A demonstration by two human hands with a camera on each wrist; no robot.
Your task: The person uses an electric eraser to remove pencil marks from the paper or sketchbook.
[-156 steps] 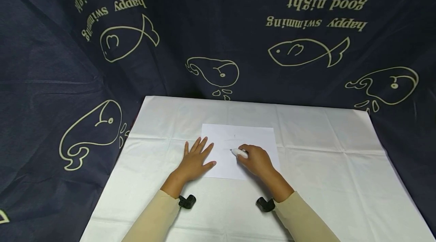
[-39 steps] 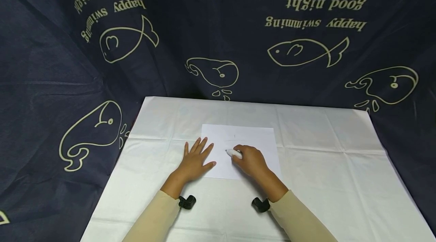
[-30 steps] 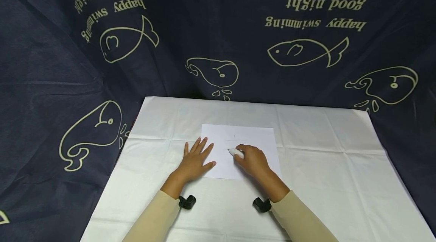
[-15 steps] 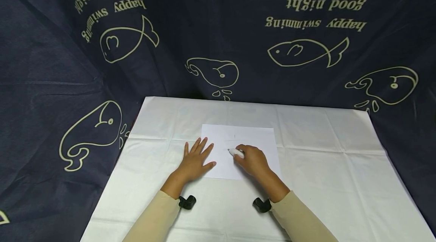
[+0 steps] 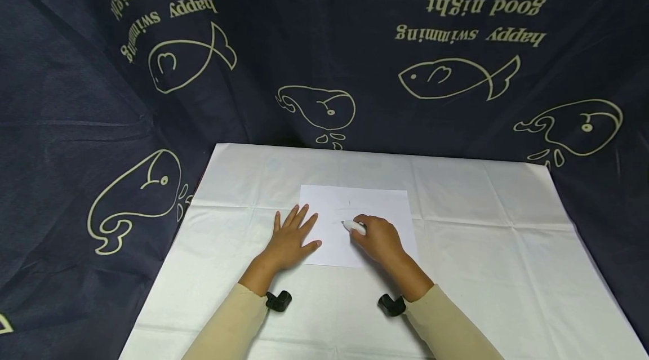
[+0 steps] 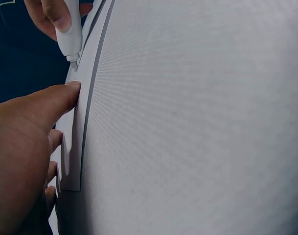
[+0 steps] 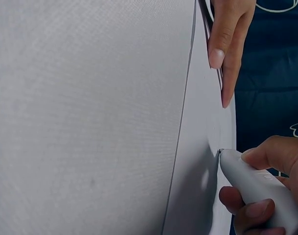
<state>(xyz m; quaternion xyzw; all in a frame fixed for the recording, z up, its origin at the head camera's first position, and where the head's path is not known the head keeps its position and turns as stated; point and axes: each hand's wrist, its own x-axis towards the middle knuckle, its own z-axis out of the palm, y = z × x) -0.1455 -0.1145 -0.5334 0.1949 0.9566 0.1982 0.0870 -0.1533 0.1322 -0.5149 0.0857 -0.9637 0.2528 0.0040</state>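
A white sheet of paper [image 5: 324, 253] lies flat on the white-covered table. My left hand [image 5: 288, 243] rests on its left edge, fingers spread. Between curled fingers and thumb, my right hand [image 5: 382, 239] grips a thick white pen-shaped tool [image 5: 356, 228]. Its narrow grey tip points left, right at the paper near the middle of the sheet. A short upright mark and faint sideways lines show on the paper above and left of the tip. In the left wrist view the tool [image 6: 70, 36] slants tip-down beyond the left thumb [image 6: 60, 98]. The right wrist view shows its rounded body [image 7: 256, 186].
A creased white cloth [image 5: 481, 270] covers the table. Behind and to the left hangs a dark blue curtain [image 5: 380, 123] with fish and whale outlines. A small black wrist camera [image 5: 279, 300] is worn on the left wrist, another [image 5: 392, 305] on the right.
Over the last second or so, my right hand has slid slightly right with the white tool. A short faint line now shows left of the tip. My left hand has stayed in place.
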